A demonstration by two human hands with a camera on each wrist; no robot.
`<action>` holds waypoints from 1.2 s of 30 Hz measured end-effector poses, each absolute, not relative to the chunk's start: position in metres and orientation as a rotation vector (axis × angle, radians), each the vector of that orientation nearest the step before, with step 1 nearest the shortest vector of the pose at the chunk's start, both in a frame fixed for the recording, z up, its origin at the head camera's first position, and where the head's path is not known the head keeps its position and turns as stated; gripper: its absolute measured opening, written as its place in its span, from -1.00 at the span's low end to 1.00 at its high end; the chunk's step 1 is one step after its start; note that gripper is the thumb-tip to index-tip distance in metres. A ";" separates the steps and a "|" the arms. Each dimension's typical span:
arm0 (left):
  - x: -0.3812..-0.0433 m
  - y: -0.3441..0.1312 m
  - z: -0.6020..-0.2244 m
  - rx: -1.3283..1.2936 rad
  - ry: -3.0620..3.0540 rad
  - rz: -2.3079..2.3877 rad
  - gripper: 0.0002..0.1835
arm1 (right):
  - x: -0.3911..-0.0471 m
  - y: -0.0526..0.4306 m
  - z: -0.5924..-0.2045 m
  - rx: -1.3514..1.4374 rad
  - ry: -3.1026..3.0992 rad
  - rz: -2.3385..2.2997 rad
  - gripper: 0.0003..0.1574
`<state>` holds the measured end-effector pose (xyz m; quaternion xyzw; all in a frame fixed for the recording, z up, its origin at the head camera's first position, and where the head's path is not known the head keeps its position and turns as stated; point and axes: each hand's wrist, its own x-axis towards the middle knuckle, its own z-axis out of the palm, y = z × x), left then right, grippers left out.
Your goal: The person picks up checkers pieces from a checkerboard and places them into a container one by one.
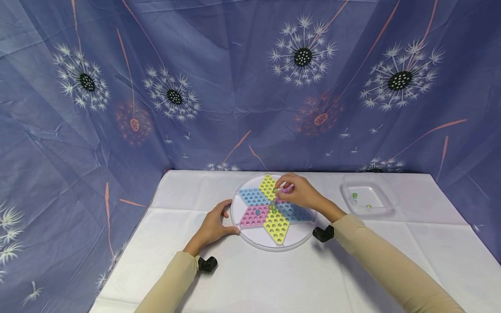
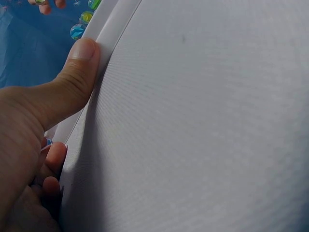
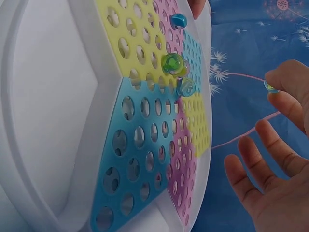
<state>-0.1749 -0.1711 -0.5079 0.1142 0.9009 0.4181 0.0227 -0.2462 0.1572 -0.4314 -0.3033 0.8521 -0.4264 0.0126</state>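
A round white Chinese checkers board with a yellow, pink and blue star of holes lies on the table. My left hand grips its left rim, thumb on the edge and the other fingers curled farther along. Over the far part of the star, my right hand pinches a glass marble between thumb and forefinger, its other fingers spread. Near the star's middle sit a green marble and a pale blue marble. A blue marble rests in the pink section.
To the right of the board stands a clear plastic container with a green marble and a yellowish marble inside. White cloth covers the table. Behind it hangs a blue curtain with a dandelion print.
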 end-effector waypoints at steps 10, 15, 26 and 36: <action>-0.173 -0.172 -0.507 0.361 2.786 1.298 0.16 | -0.248 0.163 -0.432 -0.944 2.682 -1.326 -0.79; -0.172 -0.172 -0.507 0.358 2.787 1.292 0.16 | -0.248 0.173 -0.431 -0.920 2.710 -1.311 -0.81; -0.173 -0.171 -0.507 0.370 2.789 1.289 0.15 | -0.247 0.221 -0.424 -0.810 2.778 -1.251 -0.84; -0.173 -0.171 -0.506 0.371 2.787 1.293 0.17 | -0.243 0.275 -0.417 -0.669 2.893 -1.186 -0.83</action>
